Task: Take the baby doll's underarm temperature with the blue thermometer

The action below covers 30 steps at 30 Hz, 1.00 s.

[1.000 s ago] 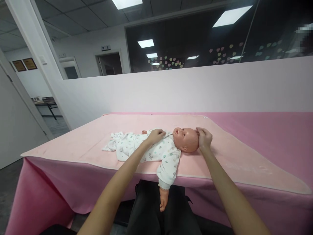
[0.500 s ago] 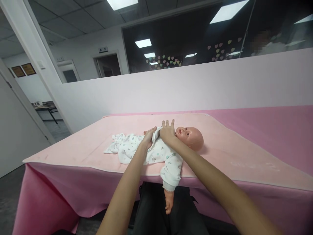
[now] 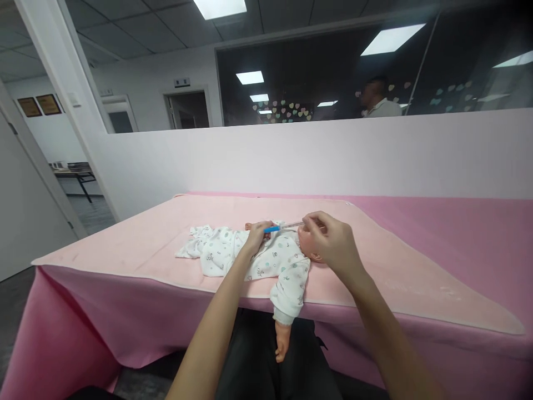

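Rod (image 3: pixel 278 228), thin and blue-ended, is held over the chest of a clothed doll (image 3: pixel 270 260). Its blue end is gripped by the fingers of the left hand (image 3: pixel 256 236); its clear end is pinched between fingertips of the right hand (image 3: pixel 336 241). The doll is laid on peach cloth (image 3: pixel 137 239).

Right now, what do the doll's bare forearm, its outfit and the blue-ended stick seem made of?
Doll's bare forearm: probably vinyl or similar plastic; smooth, faint sheen.
Outfit: likely cotton knit; matte, soft creases, printed pattern.
Blue-ended stick: blue end likely opaque plastic, evenly colored; shaft looks clear, glass or plastic, can't tell.
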Tool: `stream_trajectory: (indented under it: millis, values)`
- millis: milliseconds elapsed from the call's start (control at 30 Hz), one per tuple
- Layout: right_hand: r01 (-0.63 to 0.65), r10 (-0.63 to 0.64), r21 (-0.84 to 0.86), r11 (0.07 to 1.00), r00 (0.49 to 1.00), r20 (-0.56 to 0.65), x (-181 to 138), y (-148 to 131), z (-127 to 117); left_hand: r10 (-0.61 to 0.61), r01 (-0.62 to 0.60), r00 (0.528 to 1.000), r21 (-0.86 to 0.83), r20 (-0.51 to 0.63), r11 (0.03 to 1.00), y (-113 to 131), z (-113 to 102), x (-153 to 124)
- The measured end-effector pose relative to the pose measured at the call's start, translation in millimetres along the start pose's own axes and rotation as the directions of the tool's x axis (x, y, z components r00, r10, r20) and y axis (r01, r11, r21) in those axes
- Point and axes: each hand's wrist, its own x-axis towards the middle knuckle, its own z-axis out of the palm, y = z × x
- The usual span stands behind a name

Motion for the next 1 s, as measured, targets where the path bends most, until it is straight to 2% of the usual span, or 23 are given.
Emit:
stream_trajectory:
  millis: [100, 200, 367, 833, 1000]
  values:
    - [-0.021, 0.024, 0.388, 0.921, 1.000, -0.002, -5, -13, -13, 0.035, -0.053, 0.981, 0.088, 0.189, 0.995, 2, 5, -7]
    - [-0.089, 0.072, 0.530, 0.843, 0.996, 0.054, -8, -19, -13, 0.028, -0.044, 0.978, 0.073, 0.206, 0.996, 2, 5, -9]
    - [-0.161, 0.139, 0.576, 0.801, 0.987, 0.082, -14, -21, -9, 0.043, -0.043, 0.990, -0.004, 0.137, 0.999, 2, 1, -6]
    - [-0.172, 0.145, 0.582, 0.795, 0.985, 0.094, -12, -22, -4, 0.075, -0.058, 0.986, -0.120, 0.150, 0.991, 2, 1, -8]
    - [-0.075, 0.056, 0.560, 0.825, 0.997, 0.050, -13, -19, 2, 0.079, -0.063, 0.987, -0.111, 0.143, 0.992, 1, 1, -6]
